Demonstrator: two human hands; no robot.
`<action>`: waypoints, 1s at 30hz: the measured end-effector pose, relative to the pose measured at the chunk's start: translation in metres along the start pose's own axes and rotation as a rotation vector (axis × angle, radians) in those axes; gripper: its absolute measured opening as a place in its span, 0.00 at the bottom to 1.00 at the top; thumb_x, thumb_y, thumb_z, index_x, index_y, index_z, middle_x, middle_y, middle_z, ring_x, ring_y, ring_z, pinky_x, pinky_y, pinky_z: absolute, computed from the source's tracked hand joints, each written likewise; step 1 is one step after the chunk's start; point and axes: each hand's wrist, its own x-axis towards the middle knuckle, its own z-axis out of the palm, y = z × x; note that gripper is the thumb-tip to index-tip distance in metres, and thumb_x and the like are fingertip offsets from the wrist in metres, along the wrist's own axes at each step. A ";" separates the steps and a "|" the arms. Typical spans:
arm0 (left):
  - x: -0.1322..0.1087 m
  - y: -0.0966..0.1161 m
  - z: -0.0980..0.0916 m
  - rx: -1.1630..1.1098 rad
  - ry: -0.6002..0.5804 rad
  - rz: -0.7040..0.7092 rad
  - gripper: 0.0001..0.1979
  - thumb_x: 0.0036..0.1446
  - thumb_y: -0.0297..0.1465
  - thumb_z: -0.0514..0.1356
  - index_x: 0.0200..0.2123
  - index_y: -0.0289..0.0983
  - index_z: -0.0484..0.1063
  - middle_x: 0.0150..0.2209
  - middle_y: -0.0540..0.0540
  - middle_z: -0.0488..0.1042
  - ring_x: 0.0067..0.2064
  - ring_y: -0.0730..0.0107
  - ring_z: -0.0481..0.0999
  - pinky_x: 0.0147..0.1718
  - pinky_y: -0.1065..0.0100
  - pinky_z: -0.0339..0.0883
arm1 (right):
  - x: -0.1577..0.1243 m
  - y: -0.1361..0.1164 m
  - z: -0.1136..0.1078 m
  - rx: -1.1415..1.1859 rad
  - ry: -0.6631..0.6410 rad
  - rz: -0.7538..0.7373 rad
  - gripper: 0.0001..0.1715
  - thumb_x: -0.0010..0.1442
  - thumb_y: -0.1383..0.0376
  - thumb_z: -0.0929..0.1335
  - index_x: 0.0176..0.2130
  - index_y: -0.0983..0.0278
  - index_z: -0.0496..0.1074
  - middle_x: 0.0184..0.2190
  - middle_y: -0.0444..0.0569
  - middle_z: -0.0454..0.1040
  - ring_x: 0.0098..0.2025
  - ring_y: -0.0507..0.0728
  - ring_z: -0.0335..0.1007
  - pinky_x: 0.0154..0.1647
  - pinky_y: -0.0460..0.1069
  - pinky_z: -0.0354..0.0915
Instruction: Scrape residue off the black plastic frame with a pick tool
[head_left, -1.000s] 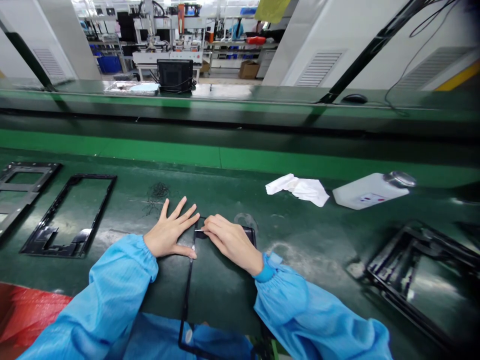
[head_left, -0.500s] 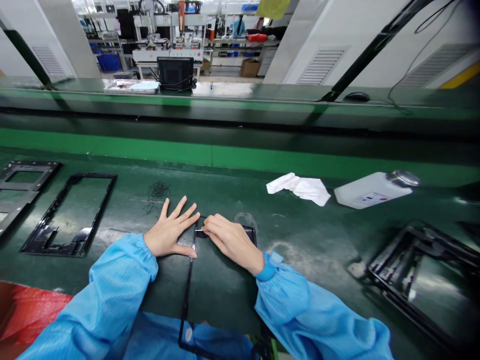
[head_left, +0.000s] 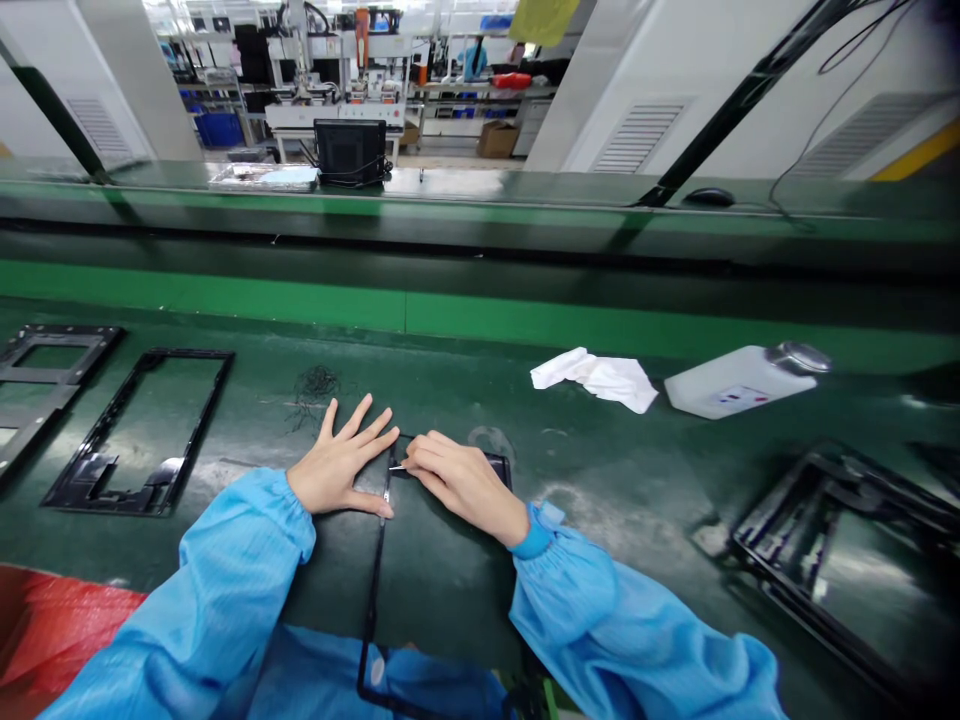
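Observation:
A thin black rectangular frame (head_left: 372,600) lies before me, its near end jutting over the table edge by my lap. My left hand (head_left: 341,462) is spread flat at its left side, the thumb touching the rail and the fingertips near the far left corner. Closed in a pinch, my right hand (head_left: 461,482) holds a slim tool with a metal tip (head_left: 396,468); the rest of the tool is hidden by the fingers. The tip is at the inner side of the left rail, near the far corner. My right hand covers part of the frame's far end.
On the left lie another black frame (head_left: 206,400) and a grey-black panel (head_left: 64,375). Black shavings (head_left: 316,383) sit beyond my left hand. White cloth (head_left: 600,378) and a white bottle (head_left: 739,382) on its side lie back right, stacked frames (head_left: 787,575) at right, red wrap (head_left: 71,620) lower left.
The tool tip has tilted slightly and moved a little nearer to me along the left rail. My left hand stays in place. The whole view has shifted very slightly.

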 end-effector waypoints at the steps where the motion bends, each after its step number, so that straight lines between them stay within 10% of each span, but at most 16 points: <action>1: 0.000 0.000 0.000 -0.001 -0.001 0.000 0.52 0.51 0.63 0.53 0.69 0.38 0.46 0.69 0.39 0.44 0.70 0.43 0.32 0.59 0.36 0.16 | 0.000 0.000 0.000 0.008 0.005 0.018 0.08 0.69 0.68 0.60 0.40 0.62 0.66 0.38 0.48 0.70 0.40 0.55 0.65 0.36 0.47 0.61; 30: 0.000 0.000 0.001 -0.013 -0.007 -0.023 0.51 0.51 0.63 0.54 0.69 0.40 0.44 0.69 0.39 0.43 0.70 0.44 0.31 0.59 0.36 0.16 | 0.003 -0.003 -0.002 0.057 -0.040 0.069 0.08 0.69 0.65 0.61 0.36 0.61 0.66 0.36 0.48 0.69 0.40 0.55 0.65 0.35 0.46 0.60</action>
